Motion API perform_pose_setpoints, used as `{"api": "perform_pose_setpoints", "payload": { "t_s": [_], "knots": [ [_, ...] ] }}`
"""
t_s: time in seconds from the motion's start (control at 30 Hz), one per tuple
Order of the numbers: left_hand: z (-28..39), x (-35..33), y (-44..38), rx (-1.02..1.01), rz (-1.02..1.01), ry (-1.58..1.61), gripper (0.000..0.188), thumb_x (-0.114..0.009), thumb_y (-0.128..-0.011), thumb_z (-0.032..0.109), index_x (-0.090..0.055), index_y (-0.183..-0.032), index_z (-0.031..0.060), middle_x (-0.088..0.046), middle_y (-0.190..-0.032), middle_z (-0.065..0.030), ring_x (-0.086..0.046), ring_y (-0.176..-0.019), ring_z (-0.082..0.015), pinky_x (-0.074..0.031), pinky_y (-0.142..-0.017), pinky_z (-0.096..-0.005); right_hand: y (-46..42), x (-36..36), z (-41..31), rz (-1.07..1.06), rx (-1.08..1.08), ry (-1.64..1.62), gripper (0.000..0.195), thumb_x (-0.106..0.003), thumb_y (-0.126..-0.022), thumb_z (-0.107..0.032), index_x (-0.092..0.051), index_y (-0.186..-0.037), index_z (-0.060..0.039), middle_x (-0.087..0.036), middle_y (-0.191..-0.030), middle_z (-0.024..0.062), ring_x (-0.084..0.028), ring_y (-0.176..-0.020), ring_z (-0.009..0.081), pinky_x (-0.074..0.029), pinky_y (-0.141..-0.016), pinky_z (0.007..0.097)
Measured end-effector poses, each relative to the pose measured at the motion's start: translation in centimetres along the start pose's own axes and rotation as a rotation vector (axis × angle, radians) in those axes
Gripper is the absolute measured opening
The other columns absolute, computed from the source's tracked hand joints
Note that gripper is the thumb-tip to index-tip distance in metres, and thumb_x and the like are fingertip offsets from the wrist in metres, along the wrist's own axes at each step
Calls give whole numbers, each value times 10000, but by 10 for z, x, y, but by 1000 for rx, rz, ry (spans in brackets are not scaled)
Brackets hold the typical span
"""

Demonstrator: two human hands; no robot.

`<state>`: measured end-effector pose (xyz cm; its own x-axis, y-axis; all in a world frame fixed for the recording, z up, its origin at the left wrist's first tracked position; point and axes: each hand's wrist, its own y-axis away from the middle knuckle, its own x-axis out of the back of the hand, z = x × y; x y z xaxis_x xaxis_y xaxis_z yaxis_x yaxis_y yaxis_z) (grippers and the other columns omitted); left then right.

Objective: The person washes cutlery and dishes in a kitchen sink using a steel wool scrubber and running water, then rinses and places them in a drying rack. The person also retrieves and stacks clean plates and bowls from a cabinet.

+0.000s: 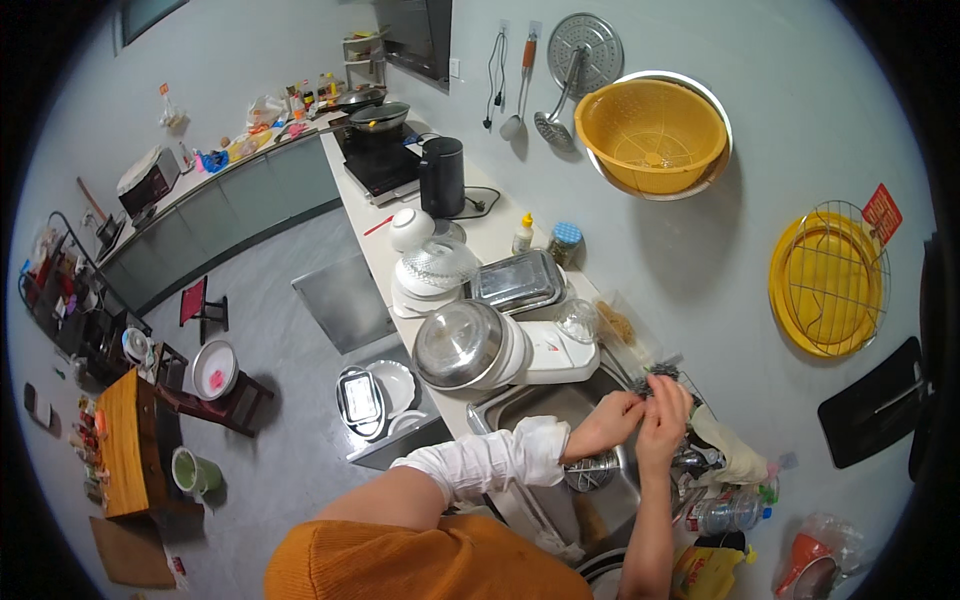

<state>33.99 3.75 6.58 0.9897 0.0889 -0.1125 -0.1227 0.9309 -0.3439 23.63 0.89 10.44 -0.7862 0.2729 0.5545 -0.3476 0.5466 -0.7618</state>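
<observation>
My left hand (pixel 609 426), with a bunched white sleeve above the wrist, is over the stainless steel sink (pixel 551 409). Its fingertips meet those of my right hand (pixel 666 416) just below a dark metal scouring pad (pixel 658 376). My right fingers are closed on the pad near the sink's wall side. Whether the left fingers also pinch it is hidden. A wire rack or strainer (pixel 592 476) lies in the basin under my left wrist. Beside my right hand is the metal faucet (pixel 694 455), with a pale cloth (pixel 726 442) next to it.
Upturned metal bowl (pixel 459 341), glass bowl (pixel 439 261) and metal tray (pixel 519 281) crowd the counter left of the sink. An open drawer (pixel 401 442) below holds dishes. Plastic bottles (pixel 724 514) stand at right. A yellow colander (pixel 652 135) hangs on the wall.
</observation>
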Motion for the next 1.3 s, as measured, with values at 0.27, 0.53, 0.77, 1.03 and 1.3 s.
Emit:
{"api": "perform_pose_setpoints", "payload": {
  "t_s": [0.27,0.53,0.77,1.03,1.3],
  "knots": [
    [-15,7,-2,65,-30,-91,209,-500,-885,123,-513,-769,-50,-463,-580,-102,-385,-554,-127,-360,-506,-325,15,-17,13,-20,-100,-92,215,-526,-809,-5,-611,-1006,-12,-573,-1041,135,-514,-1009,308,-381,-915,397],
    [-17,12,2,158,-65,-100,172,-506,-845,100,-536,-814,-66,-518,-623,-192,-439,-550,-199,-395,-542,-365,27,-27,22,4,-213,-140,241,-558,-810,-43,-576,-1045,10,-583,-1022,150,-547,-980,292,-416,-878,357],
    [-22,25,7,144,-213,-140,222,-507,-861,160,-557,-840,-55,-572,-670,-202,-522,-600,-240,-421,-586,-381,37,-46,30,17,-277,-155,236,-550,-838,-47,-568,-1066,11,-595,-1047,137,-578,-913,261,-448,-823,342],
    [-58,31,-12,524,-239,-43,212,-486,-905,172,-566,-1063,55,-534,-754,-63,-470,-613,-155,-372,-556,-273,54,-44,60,298,-819,-438,285,-560,-855,-23,-575,-1138,4,-601,-1094,94,-569,-971,164,-454,-861,295],
    [-107,64,26,1098,-43,276,362,-457,-909,115,-448,-1269,152,-390,-655,24,-302,-461,-56,-215,-396,-199,195,-101,52,-143,-920,-227,228,-594,-791,-60,-590,-1018,-41,-593,-979,163,-556,-926,337,-443,-820,377]
  ]
}}
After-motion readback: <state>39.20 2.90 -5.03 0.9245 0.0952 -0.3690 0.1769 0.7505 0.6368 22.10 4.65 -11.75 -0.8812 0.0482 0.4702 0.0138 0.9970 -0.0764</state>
